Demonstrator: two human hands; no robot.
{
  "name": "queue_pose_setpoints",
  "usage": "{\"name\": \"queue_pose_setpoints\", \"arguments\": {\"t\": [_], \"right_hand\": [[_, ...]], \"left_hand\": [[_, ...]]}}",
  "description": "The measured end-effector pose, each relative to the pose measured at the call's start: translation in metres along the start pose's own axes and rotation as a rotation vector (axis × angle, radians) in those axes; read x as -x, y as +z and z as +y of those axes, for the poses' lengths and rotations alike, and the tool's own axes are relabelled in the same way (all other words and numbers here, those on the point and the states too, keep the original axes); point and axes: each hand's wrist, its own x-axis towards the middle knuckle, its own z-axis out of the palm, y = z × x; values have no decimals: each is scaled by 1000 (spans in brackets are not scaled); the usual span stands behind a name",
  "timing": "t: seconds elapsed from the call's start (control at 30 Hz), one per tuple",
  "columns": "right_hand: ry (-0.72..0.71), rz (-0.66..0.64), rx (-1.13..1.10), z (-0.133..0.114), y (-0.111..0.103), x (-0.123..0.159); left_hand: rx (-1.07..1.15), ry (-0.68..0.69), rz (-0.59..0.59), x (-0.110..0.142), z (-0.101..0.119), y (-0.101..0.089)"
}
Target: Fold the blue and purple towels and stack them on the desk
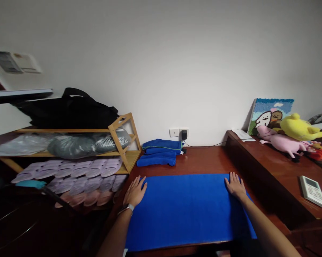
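Observation:
A plain blue cloth [187, 210] lies spread flat over the front of the reddish-brown desk [203, 160]. On its far left corner rests my left hand [135, 191], palm down with the fingers stretched out; a watch [125, 208] is on that wrist. My right hand [236, 185] lies palm down at the far right corner, its fingers also extended. Neither hand grips anything. Behind the cloth, near the wall, sit folded blue cloths [161, 152] in a loose stack, one with a green edge and a white tag.
Left of the desk stands a wooden rack [127, 142] with lilac slippers [91, 167], wrapped bags and a black bag [72, 110]. A raised ledge [270, 164] on the right bears plush toys [300, 128], a picture and a calculator-like device [312, 191]. A black plug [184, 135] trails a cable.

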Motion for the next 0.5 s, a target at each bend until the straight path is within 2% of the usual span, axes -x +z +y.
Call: {"name": "queue_pose_setpoints", "arguments": {"t": [0.1, 0.17, 0.23, 0.3, 0.43, 0.5], "right_hand": [[26, -10, 6, -13, -8, 4], [14, 48, -16, -40, -12, 16], [-94, 115, -51, -84, -13, 37], [-299, 122, -103, -141, -12, 68], [-722, 34, -223, -256, -10, 133], [-857, -24, -257, -297, -8, 154]], "left_hand": [[4, 0, 17, 1, 1, 0], [14, -2, 21, 2, 1, 0], [26, -3, 26, 3, 2, 0], [39, -5, 33, 4, 3, 0], [63, -15, 34, 6, 4, 0], [59, -17, 29, 7, 4, -1]]}}
